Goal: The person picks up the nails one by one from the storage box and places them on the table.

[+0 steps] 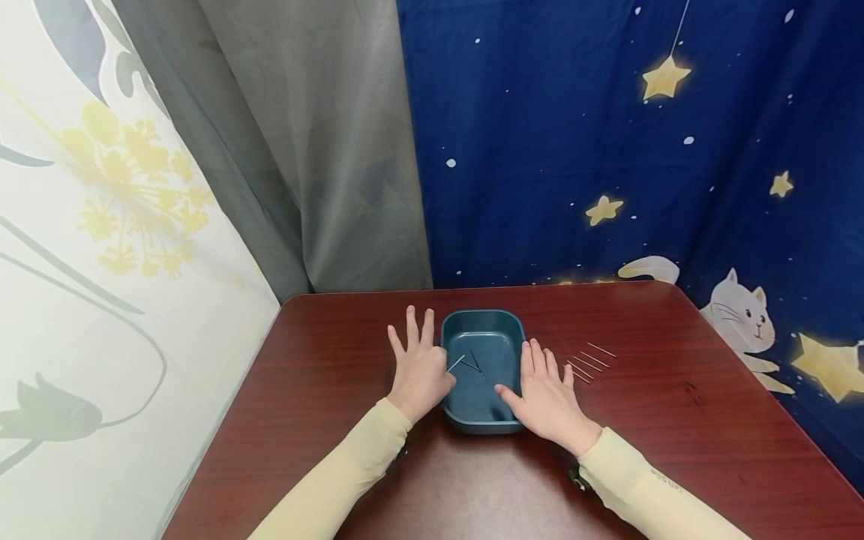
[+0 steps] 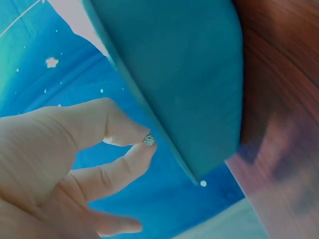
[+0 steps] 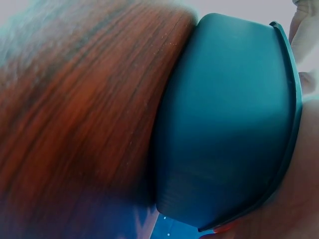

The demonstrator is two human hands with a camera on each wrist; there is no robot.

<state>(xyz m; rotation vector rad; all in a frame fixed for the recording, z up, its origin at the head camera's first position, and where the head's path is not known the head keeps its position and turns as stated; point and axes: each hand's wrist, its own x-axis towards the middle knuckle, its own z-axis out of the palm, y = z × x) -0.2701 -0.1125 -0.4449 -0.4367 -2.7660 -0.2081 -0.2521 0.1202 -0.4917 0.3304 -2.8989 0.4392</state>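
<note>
A dark teal rectangular tub (image 1: pixel 482 429) stands on the table between both hands. My left hand (image 1: pixel 416 375) is at its left rim, pinching a thin metal nail (image 1: pixel 456 363) between thumb and index finger, with the other fingers spread. In the left wrist view the round, cross-hatched nail head (image 2: pixel 149 140) shows at the fingertips, beside the tub's outer wall. The nail's shaft points over the inside of the tub, where loose nails (image 1: pixel 475 361) lie on the bottom. Along the right rim rests my right hand (image 1: pixel 550 401), fingers straight and thumb reaching over the inside.
To the right of the right hand, several nails (image 1: pixel 592 363) lie on the reddish-brown wooden table (image 1: pixel 324 360) in a slanting row. Behind the table's far edge hang a grey curtain (image 1: pixel 351 150) and a blue star-patterned one (image 1: pixel 540 150).
</note>
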